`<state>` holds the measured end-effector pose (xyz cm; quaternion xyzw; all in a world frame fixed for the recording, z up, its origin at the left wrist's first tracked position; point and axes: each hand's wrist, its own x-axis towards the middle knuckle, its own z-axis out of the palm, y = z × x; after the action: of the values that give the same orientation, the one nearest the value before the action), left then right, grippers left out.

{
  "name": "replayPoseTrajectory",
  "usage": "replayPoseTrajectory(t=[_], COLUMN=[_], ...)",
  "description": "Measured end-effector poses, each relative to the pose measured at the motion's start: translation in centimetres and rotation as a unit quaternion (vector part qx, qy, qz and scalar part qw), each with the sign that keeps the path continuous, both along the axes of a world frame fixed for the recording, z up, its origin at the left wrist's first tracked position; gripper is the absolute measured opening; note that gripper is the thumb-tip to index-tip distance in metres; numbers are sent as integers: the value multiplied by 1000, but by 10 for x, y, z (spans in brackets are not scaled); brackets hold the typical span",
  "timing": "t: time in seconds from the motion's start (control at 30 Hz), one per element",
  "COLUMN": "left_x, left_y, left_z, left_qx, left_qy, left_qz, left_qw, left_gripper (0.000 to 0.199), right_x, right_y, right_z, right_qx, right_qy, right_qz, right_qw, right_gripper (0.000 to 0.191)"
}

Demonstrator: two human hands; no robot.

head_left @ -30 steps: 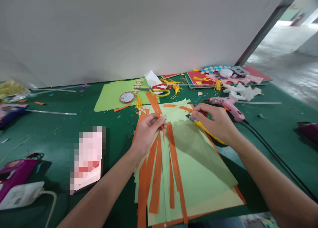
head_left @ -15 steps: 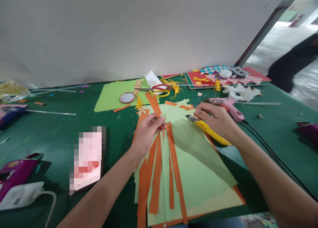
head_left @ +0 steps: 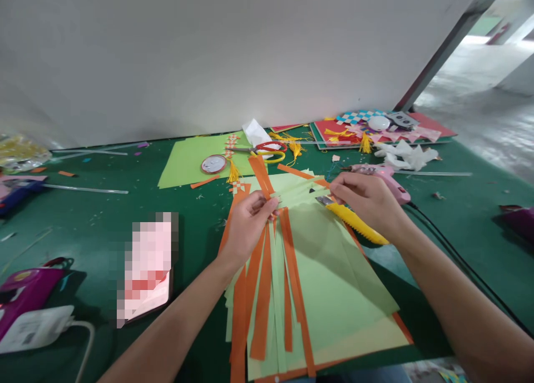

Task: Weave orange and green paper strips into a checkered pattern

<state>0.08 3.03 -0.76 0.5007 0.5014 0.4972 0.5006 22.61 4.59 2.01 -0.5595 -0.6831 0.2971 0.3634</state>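
Observation:
My left hand (head_left: 251, 219) is closed in a pinch on a bundle of paper strips, where an orange strip (head_left: 261, 174) crosses light green ones. Light green strips (head_left: 301, 190) stretch from there to my right hand (head_left: 361, 196), whose thumb and finger pinch their far ends. Below the right hand a yellow utility knife (head_left: 359, 222) lies on the paper, its blade pointing left. Long orange strips (head_left: 261, 305) fan toward me over a stack of light green sheets (head_left: 334, 294). My fingers partly hide the crossing.
A pink glue gun (head_left: 390, 180) with a black cord lies right of my right hand. Beyond the paper are scissors (head_left: 273, 155), a round tin (head_left: 213, 164) and a yellow tassel (head_left: 234, 172). A phone (head_left: 146, 277) lies at left, near a purple device (head_left: 31, 291). A wall stands behind.
The light green strips between my hands have been raised and drawn out, and my right hand has shifted slightly right. The dark-clothed person at far right has left the view.

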Motion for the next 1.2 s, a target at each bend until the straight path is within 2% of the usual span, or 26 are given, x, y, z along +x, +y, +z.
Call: replayPoseTrajectory(t=[0.1, 0.47, 0.73, 0.97, 1.2], left_x=[0, -1, 0, 1, 1], left_y=[0, -2, -2, -2, -1], left_z=[1, -1, -4, -1, 1], left_qx=[0, 32, 45, 34, 5], left_qy=[4, 44, 64, 45, -21], left_qz=[-2, 14, 8, 8, 3], left_qw=[1000, 998, 997, 998, 1000], left_gripper=[30, 31, 33, 28, 26], right_x=[-1, 1, 1, 2, -2], right_y=[0, 1, -1, 0, 0], right_z=[1, 1, 4, -3, -1], right_qx=[11, 3, 9, -26, -36], right_qy=[-20, 1, 14, 0, 50], right_qz=[-7, 20, 13, 30, 4], right_qw=[1000, 1000, 1000, 999, 998], right_gripper=[19, 22, 22, 22, 21])
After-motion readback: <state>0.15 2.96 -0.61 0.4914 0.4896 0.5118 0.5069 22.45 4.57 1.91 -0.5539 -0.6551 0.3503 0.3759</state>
